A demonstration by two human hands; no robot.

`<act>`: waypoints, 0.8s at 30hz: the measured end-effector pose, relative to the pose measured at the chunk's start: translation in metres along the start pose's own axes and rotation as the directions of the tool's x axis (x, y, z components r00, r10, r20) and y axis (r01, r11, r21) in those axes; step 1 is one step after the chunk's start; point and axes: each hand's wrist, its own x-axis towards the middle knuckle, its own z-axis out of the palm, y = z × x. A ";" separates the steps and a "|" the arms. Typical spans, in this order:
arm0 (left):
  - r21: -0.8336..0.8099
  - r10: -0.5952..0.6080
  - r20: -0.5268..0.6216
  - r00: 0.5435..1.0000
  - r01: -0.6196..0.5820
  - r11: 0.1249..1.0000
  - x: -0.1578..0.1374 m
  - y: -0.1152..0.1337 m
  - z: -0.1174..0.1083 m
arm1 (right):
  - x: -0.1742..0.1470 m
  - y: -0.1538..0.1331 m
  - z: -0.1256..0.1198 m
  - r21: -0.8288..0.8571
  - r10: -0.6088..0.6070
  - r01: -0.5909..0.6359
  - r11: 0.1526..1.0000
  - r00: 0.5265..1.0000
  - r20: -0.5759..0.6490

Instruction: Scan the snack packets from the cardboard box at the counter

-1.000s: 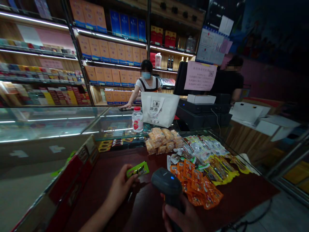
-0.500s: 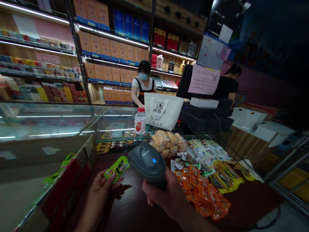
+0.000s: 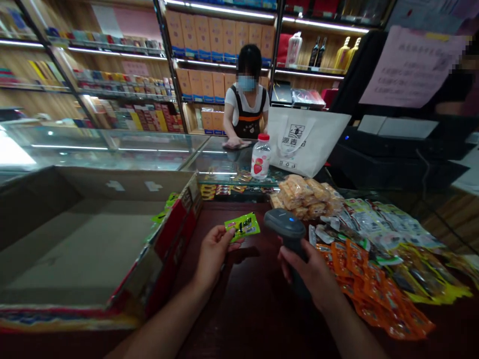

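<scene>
Over the dark red-brown desk (image 3: pixel 239 304), the person's left grip (image 3: pixel 216 249) pinches a small green packet (image 3: pixel 245 225) between thumb and fingers, just left of the dark scanner (image 3: pixel 286 225) that the right grip (image 3: pixel 305 264) is wrapped around; packet and scanner stay apart. I see an open cardboard box (image 3: pixel 75 249) at the left, orange packets (image 3: pixel 368 284) heaped at the right, and, farther back, wrapped snacks (image 3: pixel 305 194) and a red-capped bottle (image 3: pixel 261 160).

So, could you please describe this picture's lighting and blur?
In the head view, the shelf lights glow brightly, bright streaks cross the glass counter, the table is dim with a dark shadow below the green packet, and print on the pink sheet is too blurred to read.
</scene>
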 end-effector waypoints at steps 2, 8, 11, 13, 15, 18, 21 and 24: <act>-0.018 0.005 -0.006 1.000 -0.005 1.000 0.000 -0.001 -0.001 | -0.003 0.000 0.000 -0.061 0.018 -0.018 0.998 1.000 0.004; -0.033 0.078 -0.069 0.995 -0.080 0.996 0.002 -0.003 -0.004 | -0.008 0.000 0.000 -0.171 0.057 -0.055 0.984 0.998 0.010; -0.019 0.096 -0.098 0.991 -0.098 0.995 0.003 -0.003 -0.006 | -0.010 -0.001 -0.001 -0.225 0.059 -0.054 0.973 0.998 0.016; -0.022 0.086 -0.109 0.990 -0.089 0.996 0.005 -0.003 -0.007 | -0.011 -0.002 -0.002 -0.276 0.064 -0.055 0.960 0.998 0.022; -0.030 0.077 -0.114 0.990 -0.081 0.996 0.006 -0.004 -0.007 | -0.012 -0.003 -0.002 -0.328 0.065 -0.049 0.943 0.997 0.037; -0.043 0.077 -0.113 0.991 -0.083 0.996 0.006 -0.005 -0.008 | -0.013 -0.003 -0.002 -0.389 0.077 -0.041 0.920 0.994 0.079; -0.040 0.088 -0.117 0.989 -0.093 0.995 0.006 -0.006 -0.008 | -0.012 -0.003 -0.001 -0.430 0.106 -0.044 0.902 0.987 0.122; -0.027 0.095 -0.112 0.989 -0.098 0.995 0.006 -0.006 -0.008 | -0.012 -0.003 -0.001 -0.442 0.104 -0.037 0.896 0.986 0.128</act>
